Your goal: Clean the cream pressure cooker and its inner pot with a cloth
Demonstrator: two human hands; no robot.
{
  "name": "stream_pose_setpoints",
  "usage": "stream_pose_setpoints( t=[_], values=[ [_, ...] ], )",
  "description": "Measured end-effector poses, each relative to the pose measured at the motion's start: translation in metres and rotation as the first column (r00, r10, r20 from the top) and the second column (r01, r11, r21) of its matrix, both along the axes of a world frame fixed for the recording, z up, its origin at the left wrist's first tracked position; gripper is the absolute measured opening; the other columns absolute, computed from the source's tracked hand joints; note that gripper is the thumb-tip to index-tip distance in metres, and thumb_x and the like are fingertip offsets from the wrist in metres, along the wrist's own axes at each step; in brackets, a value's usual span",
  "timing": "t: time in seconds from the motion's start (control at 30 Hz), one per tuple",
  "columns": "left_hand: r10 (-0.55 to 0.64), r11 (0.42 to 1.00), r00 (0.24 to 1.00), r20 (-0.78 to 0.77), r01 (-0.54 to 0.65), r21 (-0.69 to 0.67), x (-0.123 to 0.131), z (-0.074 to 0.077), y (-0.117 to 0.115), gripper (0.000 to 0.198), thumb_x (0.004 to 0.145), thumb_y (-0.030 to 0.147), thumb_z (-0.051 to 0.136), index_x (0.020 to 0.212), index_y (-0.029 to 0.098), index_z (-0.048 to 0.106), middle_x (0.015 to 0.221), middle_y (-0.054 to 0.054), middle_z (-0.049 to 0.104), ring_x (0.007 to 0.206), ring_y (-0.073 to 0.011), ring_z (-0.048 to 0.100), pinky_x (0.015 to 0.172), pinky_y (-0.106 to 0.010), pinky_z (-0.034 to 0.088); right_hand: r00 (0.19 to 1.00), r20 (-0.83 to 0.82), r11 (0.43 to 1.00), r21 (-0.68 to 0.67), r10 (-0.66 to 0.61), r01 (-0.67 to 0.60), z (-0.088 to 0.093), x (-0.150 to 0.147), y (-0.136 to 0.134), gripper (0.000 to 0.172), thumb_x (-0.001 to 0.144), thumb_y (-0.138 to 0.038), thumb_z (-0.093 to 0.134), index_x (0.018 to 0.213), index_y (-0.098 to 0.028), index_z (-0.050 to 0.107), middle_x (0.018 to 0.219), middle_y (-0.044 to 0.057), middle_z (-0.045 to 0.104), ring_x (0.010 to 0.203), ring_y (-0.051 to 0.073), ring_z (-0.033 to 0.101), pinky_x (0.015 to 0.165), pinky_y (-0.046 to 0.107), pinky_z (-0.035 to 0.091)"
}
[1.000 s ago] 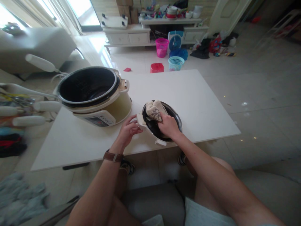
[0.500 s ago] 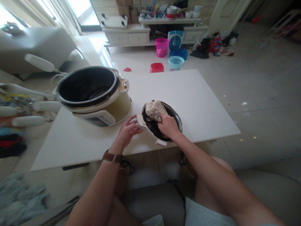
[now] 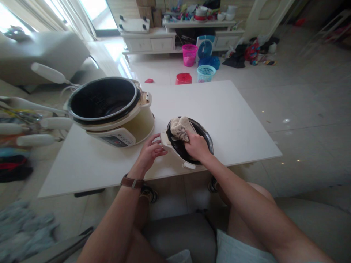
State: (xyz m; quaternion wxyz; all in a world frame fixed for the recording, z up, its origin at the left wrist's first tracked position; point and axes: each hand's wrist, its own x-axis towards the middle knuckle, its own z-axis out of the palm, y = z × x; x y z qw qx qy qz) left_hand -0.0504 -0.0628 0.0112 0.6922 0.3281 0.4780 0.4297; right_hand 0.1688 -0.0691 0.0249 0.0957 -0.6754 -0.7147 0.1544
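Observation:
An upturned cooker lid (image 3: pixel 204 132), black inside with a cream rim, lies near the front edge of the white table (image 3: pixel 236 120). My right hand (image 3: pixel 196 147) is closed on a crumpled beige cloth (image 3: pixel 180 128) and presses it into the lid. My left hand (image 3: pixel 149 152), a brown watch strap on its wrist, grips the lid's left rim with curled fingers. An open cream rice cooker (image 3: pixel 109 109) with a dark inner pot stands to the left of the lid.
White-handled utensils (image 3: pixel 35 140) stick out at the left beside the table. Beyond the table on the tiled floor are a red box (image 3: pixel 183 78), a pink basket (image 3: pixel 189 55) and a blue basket (image 3: pixel 205 73). A white low cabinet (image 3: pixel 153 42) stands at the back.
Almost nothing differs: both hands stay on the lid and cloth, and the view has shifted very slightly.

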Motion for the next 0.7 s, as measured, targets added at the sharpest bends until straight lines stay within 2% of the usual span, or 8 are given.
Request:
stream_pose_setpoints(
  t=[0.27, 0.37, 0.43, 0.53, 0.6, 0.63, 0.7],
  values=[
    [0.008, 1.0, 1.0, 0.02, -0.008, 0.013, 0.0, -0.003, 0.0, 0.065, 0.058, 0.019, 0.079, 0.123, 0.018, 0.069, 0.101, -0.005, 0.077, 0.073, -0.0164, 0.074, 0.066, -0.028, 0.063, 0.998, -0.05, 0.999, 0.03, -0.026, 0.027, -0.005, 0.001, 0.001, 0.043, 0.093, -0.025, 0.048, 0.13, -0.023, 0.07, 0.113, 0.013, 0.081, 0.1, 0.032, 0.075, 0.088, 0.036, 0.052],
    [0.011, 1.0, 0.999, 0.036, -0.011, 0.009, 0.0, -0.003, 0.001, 0.067, 0.057, 0.018, 0.082, 0.123, 0.017, 0.07, 0.1, -0.007, 0.079, 0.074, -0.0168, 0.073, 0.068, -0.028, 0.063, 0.986, -0.141, 0.995, 0.044, -0.084, 0.091, -0.009, 0.005, 0.002, 0.044, 0.092, -0.029, 0.051, 0.132, -0.023, 0.068, 0.111, 0.013, 0.081, 0.102, 0.033, 0.074, 0.089, 0.037, 0.053],
    [0.005, 1.0, 0.999, 0.053, -0.006, 0.02, 0.0, -0.004, 0.001, 0.071, 0.056, 0.017, 0.082, 0.126, 0.016, 0.071, 0.102, -0.009, 0.08, 0.077, -0.0182, 0.074, 0.07, -0.029, 0.063, 0.959, -0.261, 0.988, 0.072, -0.11, 0.133, -0.011, 0.007, 0.004, 0.045, 0.092, -0.032, 0.052, 0.135, -0.023, 0.064, 0.115, 0.012, 0.079, 0.108, 0.033, 0.073, 0.092, 0.038, 0.054],
    [-0.004, 0.999, 0.998, 0.064, 0.001, 0.049, 0.0, -0.006, 0.001, 0.077, 0.056, 0.016, 0.083, 0.131, 0.015, 0.071, 0.108, -0.012, 0.08, 0.085, -0.0218, 0.076, 0.075, -0.033, 0.063, 0.889, -0.447, 0.972, 0.144, -0.103, 0.185, -0.015, 0.006, 0.005, 0.058, 0.092, -0.034, 0.055, 0.148, -0.02, 0.048, 0.127, 0.014, 0.074, 0.115, 0.031, 0.07, 0.097, 0.04, 0.055],
    [-0.016, 0.997, 0.998, 0.053, 0.012, 0.074, 0.0, -0.008, 0.001, 0.079, 0.057, 0.018, 0.086, 0.134, 0.015, 0.071, 0.113, -0.014, 0.08, 0.094, -0.026, 0.076, 0.078, -0.035, 0.064, 0.867, -0.493, 0.954, 0.222, -0.071, 0.204, -0.015, 0.004, 0.004, 0.068, 0.091, -0.032, 0.057, 0.155, -0.018, 0.036, 0.137, 0.017, 0.067, 0.121, 0.029, 0.066, 0.103, 0.042, 0.054],
    [-0.023, 0.995, 0.999, 0.043, 0.019, 0.094, 0.0, -0.009, 0.001, 0.08, 0.057, 0.019, 0.088, 0.135, 0.014, 0.071, 0.116, -0.016, 0.08, 0.1, -0.0287, 0.075, 0.08, -0.037, 0.064, 0.874, -0.484, 0.945, 0.262, -0.046, 0.195, -0.014, 0.002, 0.003, 0.069, 0.091, -0.031, 0.057, 0.156, -0.018, 0.035, 0.141, 0.018, 0.062, 0.124, 0.028, 0.064, 0.106, 0.042, 0.052],
    [-0.038, 0.989, 0.999, 0.017, 0.035, 0.147, 0.0, -0.011, 0.002, 0.083, 0.056, 0.018, 0.092, 0.136, 0.014, 0.071, 0.122, -0.017, 0.078, 0.114, -0.0339, 0.072, 0.086, -0.041, 0.064, 0.906, -0.424, 0.945, 0.301, 0.012, 0.128, -0.011, -0.001, 0.0, 0.057, 0.092, -0.029, 0.055, 0.148, -0.021, 0.049, 0.145, 0.017, 0.055, 0.129, 0.028, 0.061, 0.109, 0.043, 0.051]
  ],
)
